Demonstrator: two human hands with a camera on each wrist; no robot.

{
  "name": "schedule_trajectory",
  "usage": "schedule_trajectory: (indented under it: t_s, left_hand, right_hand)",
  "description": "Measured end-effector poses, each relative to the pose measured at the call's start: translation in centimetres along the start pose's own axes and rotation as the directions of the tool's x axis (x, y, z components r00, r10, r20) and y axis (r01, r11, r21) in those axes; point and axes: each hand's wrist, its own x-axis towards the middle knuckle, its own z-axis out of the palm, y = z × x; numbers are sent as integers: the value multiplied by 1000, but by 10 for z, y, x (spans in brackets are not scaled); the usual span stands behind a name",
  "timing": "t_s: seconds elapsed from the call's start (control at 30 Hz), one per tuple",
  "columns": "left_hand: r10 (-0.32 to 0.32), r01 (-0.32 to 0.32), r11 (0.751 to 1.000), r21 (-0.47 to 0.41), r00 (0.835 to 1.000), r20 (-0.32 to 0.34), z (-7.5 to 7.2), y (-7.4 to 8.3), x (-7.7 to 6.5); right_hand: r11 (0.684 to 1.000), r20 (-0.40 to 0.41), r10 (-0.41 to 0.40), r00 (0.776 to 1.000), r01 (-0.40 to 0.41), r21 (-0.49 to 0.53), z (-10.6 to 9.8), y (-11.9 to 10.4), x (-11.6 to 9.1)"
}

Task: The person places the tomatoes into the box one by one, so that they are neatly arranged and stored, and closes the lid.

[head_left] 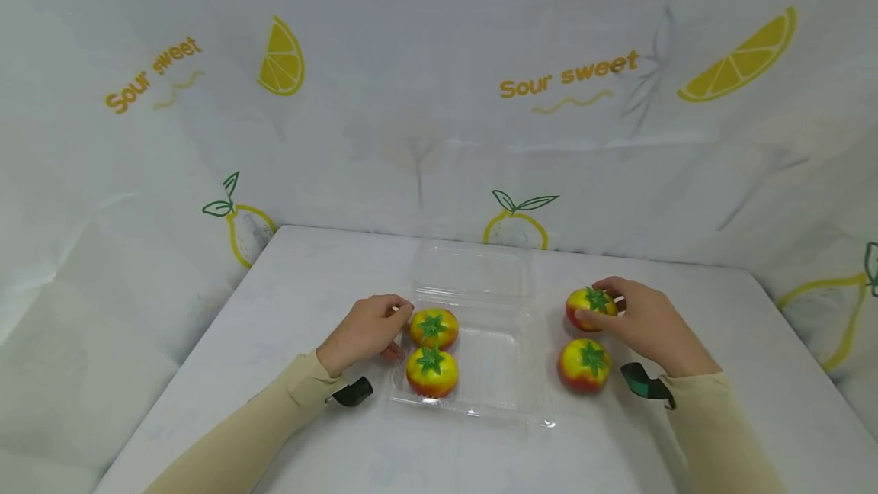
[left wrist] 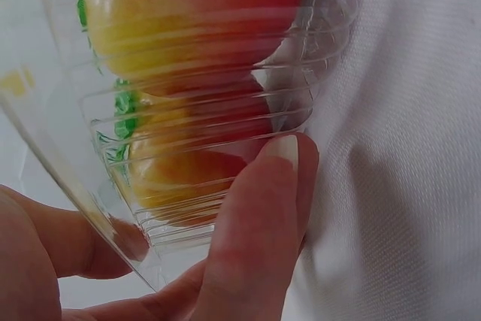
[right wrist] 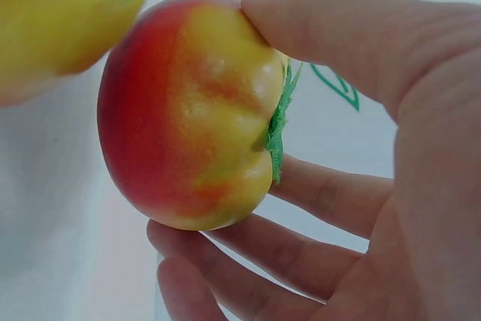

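My right hand (head_left: pixel 648 322) holds a red-and-yellow toy tomato (right wrist: pixel 188 118) with a green leafy top, thumb on one side and fingers round the other. Just nearer to me lies a second toy tomato (head_left: pixel 584 366). To the left, a clear plastic clamshell box (head_left: pixel 497 368) lies with its lid (head_left: pixel 473 269) folded back. Two more toy tomatoes, a farther one (head_left: pixel 439 326) and a nearer one (head_left: pixel 431 373), sit in a row along its left side. My left hand (head_left: pixel 366 332) pinches the box's left edge, the thumb (left wrist: pixel 255 216) against its ribbed wall and the fingers at the rim.
Everything lies on a white-covered table (head_left: pixel 274 288). Behind it hangs a white cloth (head_left: pixel 384 97) printed with lemons and lettering. A dark strap piece (head_left: pixel 353 392) shows at the left wrist, and another (head_left: pixel 645 385) at the right wrist.
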Motion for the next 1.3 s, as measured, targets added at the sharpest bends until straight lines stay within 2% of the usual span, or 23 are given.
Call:
schedule_trajectory:
  t_s: [0.23, 0.47, 0.93, 1.2, 1.3]
  left_hand:
    - [5, -5, 1000, 15, 1000, -5, 0, -1, -2]
    - [7, -7, 1000, 18, 1000, -12, 0, 0, 0]
    - [3, -3, 1000, 20, 1000, -9, -1, 3, 0]
    - [4, -4, 1000, 3, 1000, 5, 0, 1, 0]
    - [10, -10, 1000, 7, 1000, 8, 0, 0, 0]
  right_hand:
    - [1000, -14, -4, 1000, 4, -16, -3, -14, 0]
    - [1000, -22, -28, 999, 27, -14, -8, -42, -1]
    - [986, -70, -166, 984, 167, 11, 6, -95, -3]
    - [991, -16, -133, 991, 133, 2, 20, -121, -9]
    - [990, -3, -144, 990, 144, 1, 27, -130, -11]
